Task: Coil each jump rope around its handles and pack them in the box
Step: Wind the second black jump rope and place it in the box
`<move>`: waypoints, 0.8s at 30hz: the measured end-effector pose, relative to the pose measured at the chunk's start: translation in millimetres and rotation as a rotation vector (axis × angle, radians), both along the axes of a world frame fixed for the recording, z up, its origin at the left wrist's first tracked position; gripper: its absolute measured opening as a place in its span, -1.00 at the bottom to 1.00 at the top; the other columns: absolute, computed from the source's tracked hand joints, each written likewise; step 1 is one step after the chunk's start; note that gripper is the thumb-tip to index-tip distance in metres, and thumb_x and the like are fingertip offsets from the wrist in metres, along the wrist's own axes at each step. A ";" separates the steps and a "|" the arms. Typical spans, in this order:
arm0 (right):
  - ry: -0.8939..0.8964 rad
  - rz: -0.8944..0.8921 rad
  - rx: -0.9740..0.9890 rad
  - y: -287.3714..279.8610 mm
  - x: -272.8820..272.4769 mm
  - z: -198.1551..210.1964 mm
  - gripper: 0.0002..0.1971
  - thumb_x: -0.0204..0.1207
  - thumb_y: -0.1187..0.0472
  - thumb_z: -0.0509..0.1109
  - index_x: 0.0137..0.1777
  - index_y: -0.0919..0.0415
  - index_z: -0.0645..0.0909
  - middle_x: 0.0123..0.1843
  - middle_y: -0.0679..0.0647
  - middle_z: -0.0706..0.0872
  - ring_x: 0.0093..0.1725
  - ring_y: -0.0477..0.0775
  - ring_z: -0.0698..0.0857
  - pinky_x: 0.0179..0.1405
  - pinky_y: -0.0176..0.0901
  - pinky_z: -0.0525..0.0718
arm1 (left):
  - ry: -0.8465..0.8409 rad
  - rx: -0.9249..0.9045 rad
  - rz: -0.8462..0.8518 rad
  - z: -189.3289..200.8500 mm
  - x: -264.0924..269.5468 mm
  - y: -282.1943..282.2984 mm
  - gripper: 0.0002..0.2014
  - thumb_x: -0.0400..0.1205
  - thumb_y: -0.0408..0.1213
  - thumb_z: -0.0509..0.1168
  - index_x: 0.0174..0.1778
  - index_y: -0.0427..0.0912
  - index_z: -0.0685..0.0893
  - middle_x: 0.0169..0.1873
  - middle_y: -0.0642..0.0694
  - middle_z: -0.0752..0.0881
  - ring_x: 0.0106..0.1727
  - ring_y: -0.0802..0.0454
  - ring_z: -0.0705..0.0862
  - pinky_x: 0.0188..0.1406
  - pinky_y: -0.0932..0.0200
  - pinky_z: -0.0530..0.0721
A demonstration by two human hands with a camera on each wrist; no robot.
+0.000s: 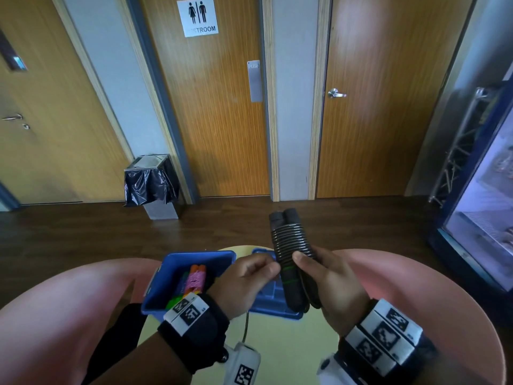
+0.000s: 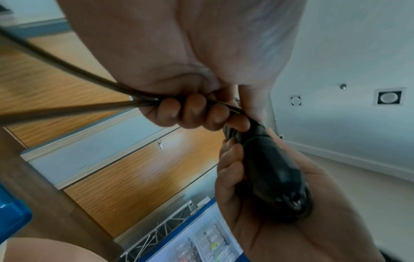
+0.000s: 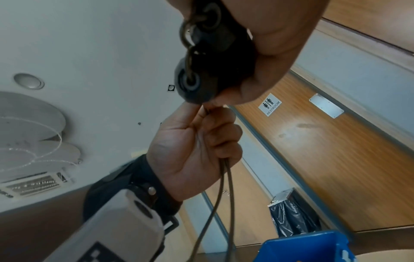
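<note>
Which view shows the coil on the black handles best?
Head view: the coil shows whole, wound round both handles. The left wrist view catches only its edge behind fingers; the right wrist view shows just the handle ends.

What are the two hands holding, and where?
The right hand grips the black jump rope's paired handles below the coils. The left hand pinches the loose cord.
</note>
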State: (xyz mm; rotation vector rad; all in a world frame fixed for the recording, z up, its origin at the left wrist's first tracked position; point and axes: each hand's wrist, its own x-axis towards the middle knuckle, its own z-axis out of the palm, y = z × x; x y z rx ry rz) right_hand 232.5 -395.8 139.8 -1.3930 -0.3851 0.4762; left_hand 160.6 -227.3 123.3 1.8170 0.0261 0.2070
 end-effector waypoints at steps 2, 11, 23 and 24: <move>0.101 0.047 0.100 0.3 -4.3 6.0 -0.63 0.43 0.02 0.55 0.10 0.29 0.78 0.03 0.30 0.83 0.09 0.34 0.80 0.20 0.30 0.70 | -0.025 -0.056 0.019 3.2 -3.1 -1.5 -0.74 0.51 0.11 0.32 -0.39 0.06 0.65 -0.51 0.16 0.48 -0.44 0.21 0.41 -0.36 0.33 0.40; 0.542 0.429 0.367 0.2 -25.1 35.5 -0.58 0.57 0.03 0.35 0.06 0.45 0.72 -0.26 0.41 0.65 -0.42 0.29 0.69 -0.47 -0.03 0.69 | -0.085 -0.480 -0.130 25.2 -8.1 -16.9 -0.16 0.33 0.20 0.61 0.34 -0.29 0.51 -0.07 -0.44 0.54 -0.20 -0.16 0.64 -0.28 0.05 0.65; 0.147 0.265 0.015 -0.1 -13.3 34.0 -0.43 0.40 -0.09 0.46 0.12 0.46 0.65 -0.17 0.39 0.75 -0.22 0.36 0.75 -0.21 0.22 0.74 | -0.007 -0.320 0.018 38.8 -9.9 -4.7 -0.28 0.29 -0.15 0.52 0.43 0.04 0.55 0.10 -0.25 0.72 -0.05 -0.08 0.73 -0.13 0.02 0.67; -0.018 0.210 -0.127 -2.3 -11.6 33.5 -0.47 0.36 -0.15 0.48 0.04 0.36 0.69 -0.19 0.31 0.77 -0.21 0.34 0.76 -0.11 0.32 0.73 | -0.005 -0.210 0.039 42.7 -11.3 -2.1 -0.11 0.27 -0.18 0.55 0.56 0.16 0.39 0.25 -0.17 0.68 0.13 0.00 0.72 0.05 0.01 0.67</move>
